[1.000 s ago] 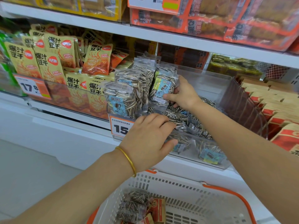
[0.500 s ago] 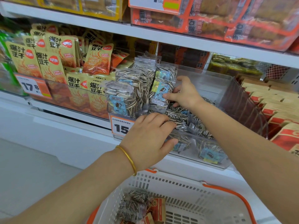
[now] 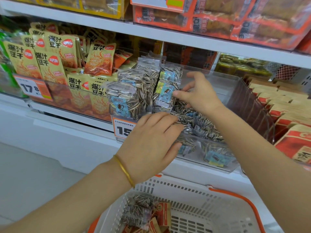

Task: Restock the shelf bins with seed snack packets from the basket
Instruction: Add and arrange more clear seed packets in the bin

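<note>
**Right hand loosens off the standing packet**

Fingers of the right hand, curled against the upright seed packet half a second ago, have spread apart. The left hand has hardly shifted.

Nearest, at 6 o'clock, sits the white basket with one seed packet lying in it beside some red-brown packets.

Just above it, the left hand, a gold bracelet on its wrist, reaches over the front wall of the clear bin. Its fingers are gently bent and laid flat on the lying seed packets, and the thumb is out in front of the clear wall. It covers part of the orange price tag.

Further in, near the centre, the right hand is loose. Its thumb tip touches the edge of the upright seed packet, its index finger is raised clear, and its lower fingers dip among the lying ones. It grips nothing. More standing packets crowd the bin's 9 o'clock side, blocking that end.

Yellow packets fill the next bin at 9 o'clock and red boxes fill the one at 3 o'clock. Orange packs line the shelf at 12 o'clock.
</note>
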`<state>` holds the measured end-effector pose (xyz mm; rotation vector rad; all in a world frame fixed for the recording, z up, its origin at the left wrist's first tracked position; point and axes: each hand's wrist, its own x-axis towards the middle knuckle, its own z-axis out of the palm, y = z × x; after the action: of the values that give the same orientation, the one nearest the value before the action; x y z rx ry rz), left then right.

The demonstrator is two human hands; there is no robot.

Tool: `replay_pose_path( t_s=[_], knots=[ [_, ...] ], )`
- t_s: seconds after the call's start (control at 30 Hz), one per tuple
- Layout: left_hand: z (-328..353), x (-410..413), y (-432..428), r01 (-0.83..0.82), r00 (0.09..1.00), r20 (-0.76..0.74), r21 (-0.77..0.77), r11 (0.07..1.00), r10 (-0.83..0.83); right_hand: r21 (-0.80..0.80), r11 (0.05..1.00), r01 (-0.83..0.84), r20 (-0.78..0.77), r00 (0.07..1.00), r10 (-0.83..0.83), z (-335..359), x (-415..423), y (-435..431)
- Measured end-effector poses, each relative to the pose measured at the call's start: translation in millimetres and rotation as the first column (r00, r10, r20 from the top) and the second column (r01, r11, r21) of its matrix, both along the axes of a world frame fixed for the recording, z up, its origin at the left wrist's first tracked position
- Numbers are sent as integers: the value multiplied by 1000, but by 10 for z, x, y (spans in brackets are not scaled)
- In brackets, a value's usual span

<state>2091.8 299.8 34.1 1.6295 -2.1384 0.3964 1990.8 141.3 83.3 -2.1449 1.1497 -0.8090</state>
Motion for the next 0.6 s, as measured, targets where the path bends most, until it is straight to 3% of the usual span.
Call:
replay_pose_path(
  t_s=[0.1, 0.2, 0.27, 0.37, 0.47, 0.6],
  knots=[
    [64, -51, 285, 89, 996, 25, -36, 995, -88, -108, 990, -90, 115, 988, 102, 97, -321, 583],
    [-224, -17, 572, 132, 986, 81, 175, 976, -148, -4, 963, -270, 133, 954, 268, -218, -650, 1137],
    [-543, 24, 759, 94, 982, 119, 380, 920, -149, 220, 921, -322, -18, 943, 333, -728, -768, 1281],
    [-889, 62, 1009, 52, 978, 137, 569, 821, -157, 462, 856, -231, -351, 839, 416, -1736, -864, 1241],
    [-1001, 76, 1150, 27, 986, 116, 612, 790, -123, 569, 808, -152, -500, 716, 487, -2590, -926, 1227],
    [-1097, 68, 1185, 9, 991, 97, 648, 762, -94, 582, 789, -197, -588, 569, 576, -3304, -889, 1480]
  ],
)
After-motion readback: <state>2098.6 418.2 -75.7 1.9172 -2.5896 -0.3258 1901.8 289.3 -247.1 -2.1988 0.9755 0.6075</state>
